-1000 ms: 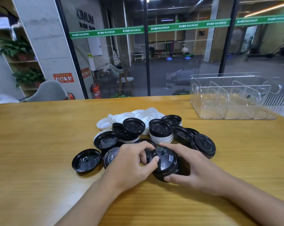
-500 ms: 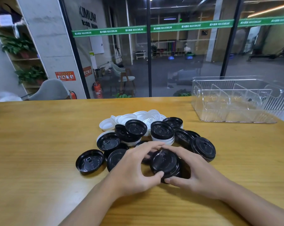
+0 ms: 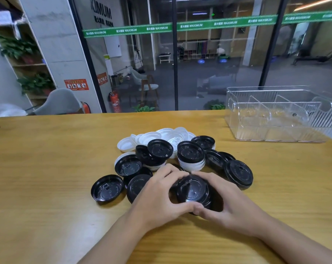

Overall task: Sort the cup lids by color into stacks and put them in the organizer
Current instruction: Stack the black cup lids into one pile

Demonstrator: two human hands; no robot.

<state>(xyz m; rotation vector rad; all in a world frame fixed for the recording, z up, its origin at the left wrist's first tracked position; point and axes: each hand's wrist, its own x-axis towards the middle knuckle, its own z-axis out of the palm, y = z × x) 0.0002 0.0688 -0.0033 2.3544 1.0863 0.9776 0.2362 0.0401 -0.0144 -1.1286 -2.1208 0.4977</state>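
Black lid stack (image 3: 192, 191) gripped by left hand (image 3: 157, 199) and right hand (image 3: 232, 206); clear organizer (image 3: 275, 131) well apart

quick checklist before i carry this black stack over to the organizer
1. Grip on the black stack: ok, the left hand and right hand wrap it from either side.
2. Stack is one colour: ok where visible, all black; the underside is hidden.
3. Organizer compartments free: ok, no lids show inside.
4. All black lids gathered: not ok, a loose black lid and others lie on the table, one atop white lids.
5. Stack seated evenly: cannot tell, fingers cover its edges.
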